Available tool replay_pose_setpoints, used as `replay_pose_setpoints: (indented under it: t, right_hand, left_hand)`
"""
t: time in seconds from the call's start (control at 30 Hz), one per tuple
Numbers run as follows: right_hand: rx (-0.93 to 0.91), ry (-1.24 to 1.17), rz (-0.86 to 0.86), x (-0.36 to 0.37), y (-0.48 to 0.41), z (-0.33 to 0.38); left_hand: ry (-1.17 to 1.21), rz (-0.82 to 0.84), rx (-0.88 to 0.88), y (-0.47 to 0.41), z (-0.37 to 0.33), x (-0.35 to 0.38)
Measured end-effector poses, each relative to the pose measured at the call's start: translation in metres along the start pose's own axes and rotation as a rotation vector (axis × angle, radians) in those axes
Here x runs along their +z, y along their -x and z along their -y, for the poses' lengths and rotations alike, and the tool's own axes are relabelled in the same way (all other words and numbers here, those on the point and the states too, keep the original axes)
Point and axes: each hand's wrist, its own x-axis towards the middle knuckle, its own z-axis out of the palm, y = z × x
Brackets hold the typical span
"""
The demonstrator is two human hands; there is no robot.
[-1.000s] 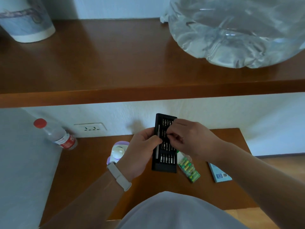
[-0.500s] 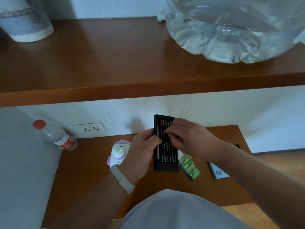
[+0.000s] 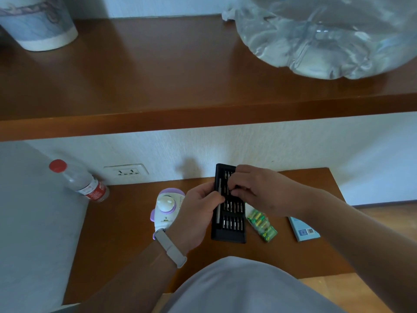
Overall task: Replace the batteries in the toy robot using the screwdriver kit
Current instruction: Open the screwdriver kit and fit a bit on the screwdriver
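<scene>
1. The screwdriver kit (image 3: 228,232) is a long black open tray held over the middle of the low wooden table (image 3: 126,224). Its far end shows against the white wall, and I cannot tell whether its near end rests on the wood.
2. A slim silver driver handle (image 3: 218,213) lies along the tray's left side. Rows of short metal bits (image 3: 234,222) stand to the handle's right.
3. The left hand (image 3: 196,214) grips the tray's left edge, its thumb across the handle slot. A pale wristband (image 3: 170,247) circles that wrist.
4. The right hand (image 3: 259,190) comes in from the tray's 3 o'clock, fingers curled and pinching down into the upper rows of bits. Which bit they hold is hidden. The two hands are close together on the kit.
5. The toy robot (image 3: 166,206), white with lilac trim and a round dome, lies on the table at the kit's 9 o'clock, partly behind the left hand.
6. A clear pack of green batteries (image 3: 262,225) lies just beside the tray at its 3 o'clock. A light blue box (image 3: 303,230) lies farther out the same way.
7. A red-capped water bottle (image 3: 82,182) leans at the table's 10 o'clock corner, near a wall socket (image 3: 125,171).
8. Above, at 12 o'clock, a wooden shelf (image 3: 158,75) carries a patterned vase (image 3: 38,21) on the left and a crumpled clear plastic bag (image 3: 327,37) on the right.
</scene>
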Motion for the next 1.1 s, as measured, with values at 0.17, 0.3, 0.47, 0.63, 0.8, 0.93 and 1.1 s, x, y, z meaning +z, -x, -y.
replay_pose_setpoints:
  t: [0.17, 0.3, 0.47, 0.63, 0.8, 0.93, 1.1]
  right_hand:
    - [0.025, -0.02, -0.136, 0.013, -0.002, 0.004]
    - [0.222, -0.382, -0.359, 0.025, 0.003, 0.008]
    - [0.456, -0.977, -0.525, 0.037, 0.012, 0.004]
    - [0.54, -1.627, -0.502, 0.045, 0.017, 0.003]
    - [0.693, -1.88, -0.427, 0.046, 0.012, 0.009]
    - [0.722, -1.86, -0.251, 0.048, 0.009, 0.018]
    - [0.602, -1.727, -0.129, 0.053, 0.006, 0.029]
  left_hand:
    - [-0.013, -0.014, 0.0, 0.004, 0.003, -0.002]
    - [-0.042, -0.021, -0.005, 0.007, 0.004, -0.005]
    - [-0.034, -0.057, -0.021, 0.013, 0.006, -0.01]
    - [-0.003, -0.081, -0.021, 0.015, 0.004, -0.013]
    - [0.025, -0.071, 0.022, 0.018, -0.001, -0.012]
    - [0.07, -0.044, 0.018, 0.021, -0.005, -0.014]
    - [0.044, -0.034, 0.018, 0.025, -0.012, -0.018]
